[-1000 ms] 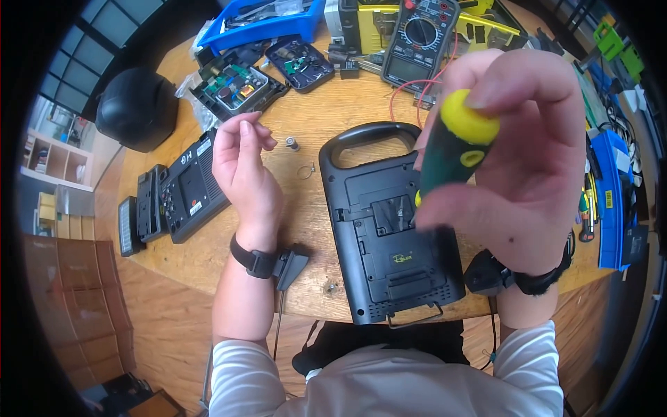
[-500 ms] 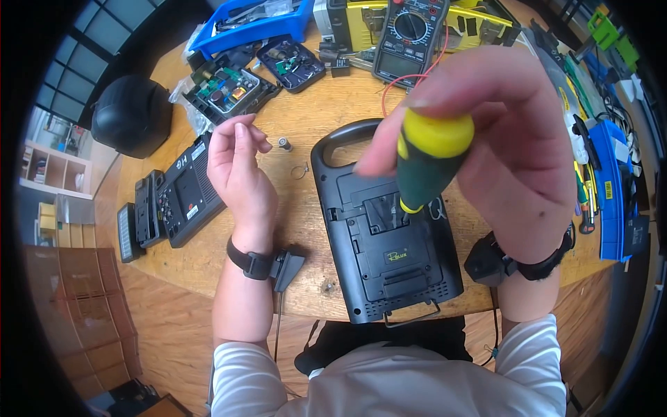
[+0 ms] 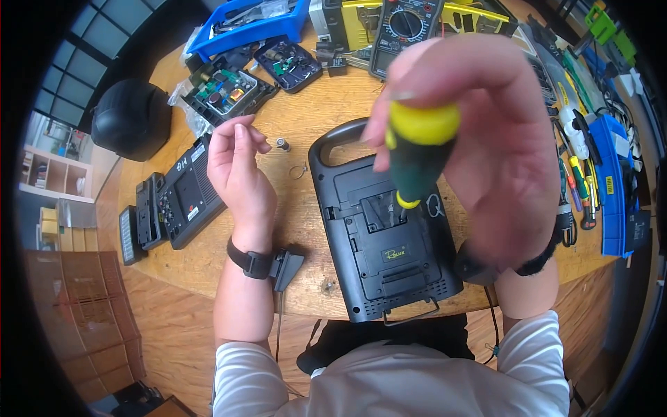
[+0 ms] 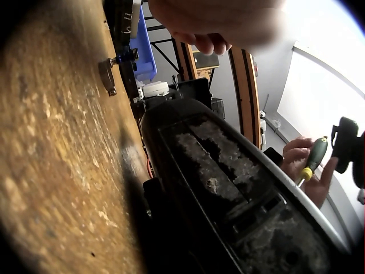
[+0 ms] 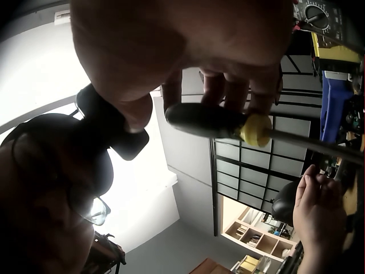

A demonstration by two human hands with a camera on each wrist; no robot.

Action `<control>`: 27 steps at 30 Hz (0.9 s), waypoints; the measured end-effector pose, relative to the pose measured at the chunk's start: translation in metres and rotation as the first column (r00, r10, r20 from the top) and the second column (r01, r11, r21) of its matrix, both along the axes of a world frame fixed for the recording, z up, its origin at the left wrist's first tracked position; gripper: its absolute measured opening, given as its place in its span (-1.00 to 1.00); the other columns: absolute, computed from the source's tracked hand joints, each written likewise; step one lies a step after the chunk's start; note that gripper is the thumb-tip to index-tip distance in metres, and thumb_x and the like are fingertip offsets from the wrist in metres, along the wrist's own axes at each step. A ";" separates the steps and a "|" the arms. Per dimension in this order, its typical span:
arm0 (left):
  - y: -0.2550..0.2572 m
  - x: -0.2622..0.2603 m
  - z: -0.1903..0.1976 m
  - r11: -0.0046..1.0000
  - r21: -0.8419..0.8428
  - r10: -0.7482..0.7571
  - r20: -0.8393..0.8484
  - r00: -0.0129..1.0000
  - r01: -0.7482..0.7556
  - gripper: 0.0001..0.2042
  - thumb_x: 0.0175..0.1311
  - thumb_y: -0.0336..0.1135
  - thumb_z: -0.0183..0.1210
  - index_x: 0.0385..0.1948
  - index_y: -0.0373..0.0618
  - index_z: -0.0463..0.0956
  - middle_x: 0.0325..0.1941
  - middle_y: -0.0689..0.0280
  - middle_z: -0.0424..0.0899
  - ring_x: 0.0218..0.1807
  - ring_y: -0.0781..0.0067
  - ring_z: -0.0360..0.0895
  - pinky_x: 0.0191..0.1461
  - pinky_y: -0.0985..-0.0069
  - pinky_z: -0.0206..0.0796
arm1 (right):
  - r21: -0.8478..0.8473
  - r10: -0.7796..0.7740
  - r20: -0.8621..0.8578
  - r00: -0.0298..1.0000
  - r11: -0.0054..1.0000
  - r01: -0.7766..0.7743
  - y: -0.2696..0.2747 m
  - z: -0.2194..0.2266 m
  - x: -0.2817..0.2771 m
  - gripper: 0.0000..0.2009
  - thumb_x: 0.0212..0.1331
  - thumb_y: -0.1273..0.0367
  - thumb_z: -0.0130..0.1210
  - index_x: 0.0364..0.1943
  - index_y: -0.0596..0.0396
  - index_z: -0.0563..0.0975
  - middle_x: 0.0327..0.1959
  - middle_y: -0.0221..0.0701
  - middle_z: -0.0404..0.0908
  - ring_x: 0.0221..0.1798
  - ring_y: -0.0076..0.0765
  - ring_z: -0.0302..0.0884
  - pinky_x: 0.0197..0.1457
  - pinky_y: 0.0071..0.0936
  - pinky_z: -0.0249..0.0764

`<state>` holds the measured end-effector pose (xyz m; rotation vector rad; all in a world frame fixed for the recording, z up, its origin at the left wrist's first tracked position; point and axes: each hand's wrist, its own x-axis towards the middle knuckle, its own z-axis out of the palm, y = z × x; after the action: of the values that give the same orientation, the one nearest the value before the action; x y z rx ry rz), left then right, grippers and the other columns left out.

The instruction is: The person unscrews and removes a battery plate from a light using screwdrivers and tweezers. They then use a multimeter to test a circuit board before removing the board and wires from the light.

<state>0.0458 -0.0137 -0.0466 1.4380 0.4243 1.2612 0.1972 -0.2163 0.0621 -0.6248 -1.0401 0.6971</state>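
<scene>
In the head view my right hand (image 3: pixel 493 139) holds a green and yellow screwdriver (image 3: pixel 417 163) above a black device (image 3: pixel 399 278) with a carrying handle. The right wrist view shows fingers around the screwdriver's grip (image 5: pixel 205 121) and its metal shaft; whether the tip touches the device cannot be told. My left hand (image 3: pixel 240 167) is raised left of the device, its fingers loosely bent with nothing visible in them. A small metal cylinder (image 3: pixel 282 144) and a thin ring (image 3: pixel 298 172) lie between that hand and the device.
Black equipment (image 3: pixel 187 191) lies at the left, with an opened circuit-board housing (image 3: pixel 226 94) behind it. A blue tray (image 3: pixel 295 28) and a multimeter (image 3: pixel 405 28) stand at the back. Tools, among them a yellow-handled one (image 3: pixel 577 170), and a blue bin (image 3: pixel 611 208) are at the right.
My right hand has shifted left over the device with the screwdriver, whose grip has turned more upright. My left hand keeps nearly the same pose; the head view has shifted slightly.
</scene>
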 end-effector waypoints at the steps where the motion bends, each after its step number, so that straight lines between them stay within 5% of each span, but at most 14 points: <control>1: 0.001 -0.001 0.000 1.000 -0.002 -0.007 -0.002 1.000 0.007 -0.83 0.58 -0.35 0.06 -0.10 -0.24 0.58 -0.36 0.38 0.58 -0.32 0.63 0.45 -0.16 0.63 0.30 | 0.024 -0.090 0.172 0.981 0.996 0.087 0.000 -0.006 0.009 -0.58 0.40 0.18 0.24 0.12 0.18 0.44 -0.13 -0.19 0.59 -0.09 -0.25 0.64 -0.10 -0.43 0.59; 3: 0.000 -0.001 0.001 1.000 0.011 -0.003 -0.016 1.000 0.003 -0.83 0.58 -0.35 0.06 -0.10 -0.24 0.58 -0.37 0.38 0.58 -0.32 0.63 0.45 -0.16 0.63 0.30 | 0.112 -0.265 0.483 0.834 0.964 0.241 0.002 -0.014 0.020 -0.66 0.46 0.25 0.17 0.11 0.19 0.44 -0.09 -0.19 0.58 -0.06 -0.24 0.66 -0.06 -0.45 0.59; 4: -0.001 -0.001 0.001 1.000 0.022 0.001 -0.026 1.000 0.000 -0.83 0.58 -0.35 0.06 -0.10 -0.24 0.58 -0.37 0.38 0.58 -0.32 0.63 0.45 -0.16 0.63 0.30 | 0.112 -0.264 0.482 0.835 0.964 0.241 0.001 -0.015 0.020 -0.66 0.46 0.25 0.17 0.11 0.19 0.44 -0.09 -0.19 0.58 -0.06 -0.24 0.66 -0.06 -0.45 0.59; 6: -0.003 0.001 0.002 1.000 0.007 0.010 -0.021 1.000 -0.010 -0.83 0.58 -0.35 0.06 -0.10 -0.24 0.59 -0.38 0.38 0.58 -0.33 0.63 0.45 -0.16 0.64 0.29 | 0.072 0.012 0.251 0.968 0.997 -0.031 0.003 -0.012 0.018 -0.70 0.44 0.40 0.15 0.16 0.17 0.45 -0.03 -0.27 0.55 -0.08 -0.35 0.66 -0.12 -0.49 0.66; 27: 0.002 -0.001 -0.007 0.998 -0.061 -0.018 -0.018 1.000 0.016 -0.80 0.59 -0.34 0.03 -0.06 -0.27 0.58 -0.35 0.37 0.53 -0.29 0.62 0.43 -0.15 0.62 0.31 | 0.046 -0.124 0.223 0.967 0.992 0.116 -0.009 -0.020 0.015 -0.67 0.43 0.40 0.15 0.19 0.17 0.43 0.01 -0.25 0.54 -0.04 -0.34 0.64 -0.10 -0.48 0.66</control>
<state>0.0445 -0.0117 -0.0532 1.4001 0.4588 1.2119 0.2126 -0.2250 0.0425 -0.7450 -1.2103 0.5100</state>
